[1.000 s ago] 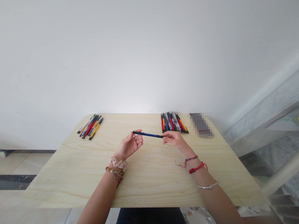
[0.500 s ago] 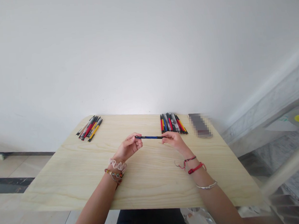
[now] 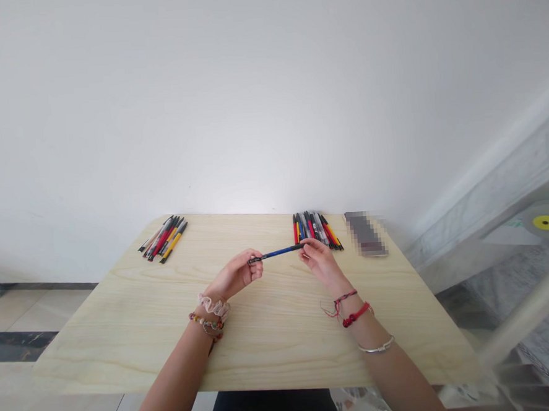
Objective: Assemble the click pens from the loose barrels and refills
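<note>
A blue pen (image 3: 280, 252) with dark ends stretches between my two hands above the middle of the table. My left hand (image 3: 239, 273) pinches its left end between thumb and fingers. At the other end, the fingers of my right hand (image 3: 322, 261) grip the dark tip, which sits a little higher than the left end. Beyond my right hand lies a row of several pens (image 3: 316, 229) in red, yellow, blue and clear grey. A smaller bunch of pens (image 3: 165, 238), red, yellow and grey, rests at the table's far left.
The pale wooden table (image 3: 138, 338) stands against a white wall (image 3: 249, 95). A dark flat object (image 3: 366, 232), blurred by pixels, lies at the back right. To the right of the table are a pale slanting bar (image 3: 527, 308) and a yellow-centred disc (image 3: 548, 221).
The blue pen has tilted from nearly level, its right end now higher and its left end lower. Both hands still hold it. The view has shifted slightly.
</note>
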### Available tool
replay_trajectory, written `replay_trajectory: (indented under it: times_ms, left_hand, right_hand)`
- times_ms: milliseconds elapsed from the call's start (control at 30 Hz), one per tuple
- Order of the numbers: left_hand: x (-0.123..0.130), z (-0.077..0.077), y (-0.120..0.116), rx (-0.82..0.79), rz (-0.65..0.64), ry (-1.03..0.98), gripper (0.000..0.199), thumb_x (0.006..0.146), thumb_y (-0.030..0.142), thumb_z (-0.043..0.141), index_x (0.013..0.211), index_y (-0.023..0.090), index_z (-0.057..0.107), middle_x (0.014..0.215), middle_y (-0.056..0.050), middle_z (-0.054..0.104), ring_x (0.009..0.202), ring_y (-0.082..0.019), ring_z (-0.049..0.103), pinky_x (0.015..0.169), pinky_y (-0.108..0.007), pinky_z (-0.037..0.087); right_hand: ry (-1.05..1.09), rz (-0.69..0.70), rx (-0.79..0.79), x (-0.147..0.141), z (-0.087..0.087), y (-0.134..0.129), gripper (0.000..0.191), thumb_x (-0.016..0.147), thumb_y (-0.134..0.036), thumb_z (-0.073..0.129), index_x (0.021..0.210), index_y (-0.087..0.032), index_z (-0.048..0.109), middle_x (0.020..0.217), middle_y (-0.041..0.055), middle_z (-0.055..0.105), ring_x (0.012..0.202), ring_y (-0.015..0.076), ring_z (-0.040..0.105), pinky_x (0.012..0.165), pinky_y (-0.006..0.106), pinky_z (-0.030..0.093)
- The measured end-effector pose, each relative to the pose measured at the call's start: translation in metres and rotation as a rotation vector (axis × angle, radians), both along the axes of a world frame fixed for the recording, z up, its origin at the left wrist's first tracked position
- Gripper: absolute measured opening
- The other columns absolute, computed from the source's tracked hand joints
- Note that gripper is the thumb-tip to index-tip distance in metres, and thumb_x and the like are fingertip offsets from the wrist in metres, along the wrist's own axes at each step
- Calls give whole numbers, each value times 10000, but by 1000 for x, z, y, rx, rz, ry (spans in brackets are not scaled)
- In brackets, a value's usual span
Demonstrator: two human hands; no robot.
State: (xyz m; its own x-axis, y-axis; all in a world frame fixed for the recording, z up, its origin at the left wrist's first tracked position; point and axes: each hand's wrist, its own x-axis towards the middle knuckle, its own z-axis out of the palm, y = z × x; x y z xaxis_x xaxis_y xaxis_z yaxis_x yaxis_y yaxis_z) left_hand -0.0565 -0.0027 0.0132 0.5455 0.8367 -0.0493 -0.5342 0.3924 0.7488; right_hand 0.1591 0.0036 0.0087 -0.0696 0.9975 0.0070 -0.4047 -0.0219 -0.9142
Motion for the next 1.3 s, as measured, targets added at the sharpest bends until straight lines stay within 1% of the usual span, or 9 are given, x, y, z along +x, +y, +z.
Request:
replay_trajectory:
  times_ms: [133,367,467,533,600,700,800,1167,1300]
  left_hand:
    - [13,0,-5,127,-107,279,306,683,241,619,956,164,506,765,-30,606,634,-96,547,642,-243,408]
    - [29,-13,-7,294,-159,514,312,640,259,640,897,153,499,745,-21,616,614,-99,551,614,-248,411]
    - [28,-15,-5,307,-131,562,266,657,284,613,865,150,513,716,-22,618,575,-93,544,578,-232,404]
    - [26,-15,-4,316,-90,624,249,675,294,586,870,155,519,697,-20,619,556,-93,538,537,-215,387]
    - [24,-16,-3,327,-44,683,238,690,299,562,877,156,527,695,-23,622,562,-97,539,512,-202,370]
    - [22,-16,-1,335,2,715,230,699,302,542,876,156,536,701,-26,627,578,-103,544,514,-199,367]
    - [20,-16,0,338,11,723,227,700,303,535,873,156,541,703,-27,628,583,-105,547,514,-199,367]
    - [6,-12,13,374,45,796,222,706,309,510,858,152,544,763,-48,634,641,-124,571,558,-224,392]
    - [-15,-3,24,429,162,976,203,719,312,482,847,168,545,800,-51,626,686,-156,579,583,-247,406]
  right_hand:
    - [102,82,-101,-10,0,-3,218,566,-310,689,734,-202,602,668,-21,577,604,86,524,514,205,390]
    - [-286,52,19,-27,2,-9,207,596,-318,646,722,-171,572,713,12,586,642,125,545,483,210,393]
    - [-452,-111,101,-9,14,3,235,642,-370,578,764,-170,559,710,34,604,622,148,558,480,231,411]
    - [-695,-300,118,13,24,18,258,661,-380,545,797,-162,570,711,52,621,610,165,566,501,254,421]
    - [-1064,-393,113,37,33,34,199,663,-329,545,739,-153,599,705,66,639,661,186,582,580,270,426]
    - [-1575,-335,7,61,38,54,175,697,-251,501,637,-141,624,667,97,649,735,213,594,626,263,403]
    - [-1842,-285,-55,65,34,66,213,733,-237,470,739,-116,645,767,148,650,789,223,592,623,258,396]
    - [-1881,-258,-8,64,23,68,256,801,-260,415,812,-131,635,851,159,627,804,231,583,614,282,401]
    - [-1812,-325,48,64,25,61,297,810,-273,371,799,-126,630,843,158,620,804,239,571,618,294,396]
